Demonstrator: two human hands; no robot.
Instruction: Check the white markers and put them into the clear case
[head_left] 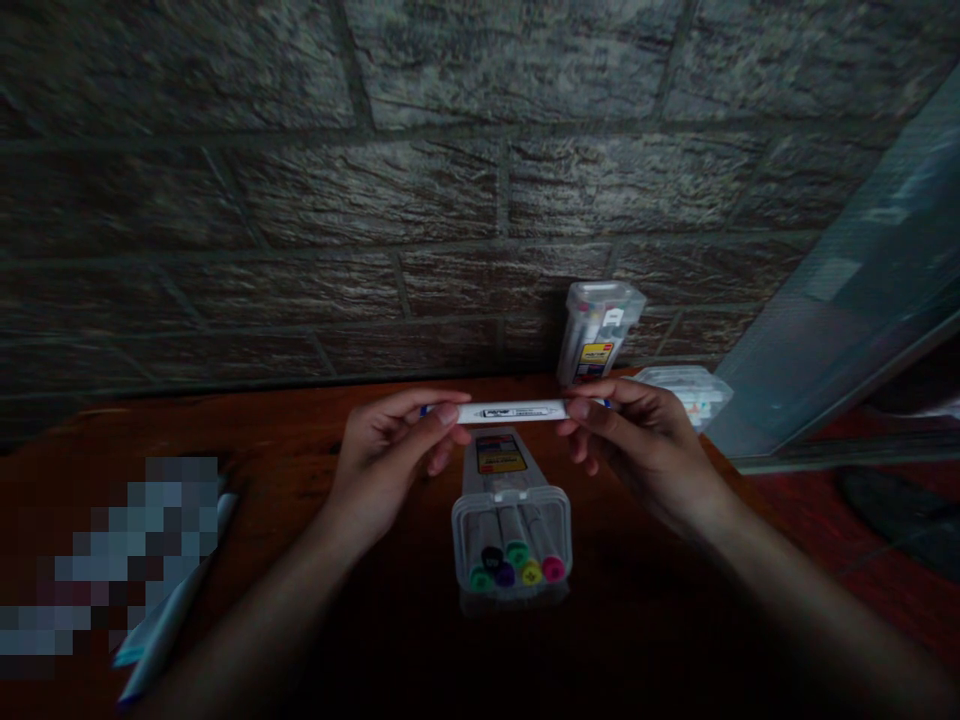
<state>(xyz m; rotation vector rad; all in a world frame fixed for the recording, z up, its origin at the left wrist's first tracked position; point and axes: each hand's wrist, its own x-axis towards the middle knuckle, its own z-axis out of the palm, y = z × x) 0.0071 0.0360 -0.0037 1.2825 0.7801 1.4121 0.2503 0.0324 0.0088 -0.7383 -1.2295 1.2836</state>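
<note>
A white marker point(514, 411) with dark blue ends is held level between my two hands. My left hand point(394, 450) pinches its left end between thumb and fingers. At the other end, my right hand point(637, 440) grips it the same way. Just below the marker, a clear plastic marker case point(511, 495) lies on the table with its open end toward me. Several markers show inside it, their caps green, black, purple, yellow and pink.
Against the brick wall point(450, 190) stands another clear marker case point(596, 330). A further clear case point(686, 390) sits to its right. Thin pale items point(180, 600) lie at the left of the wooden table point(300, 600), partly blurred out. A dark shoe point(892, 510) shows on the red floor at right.
</note>
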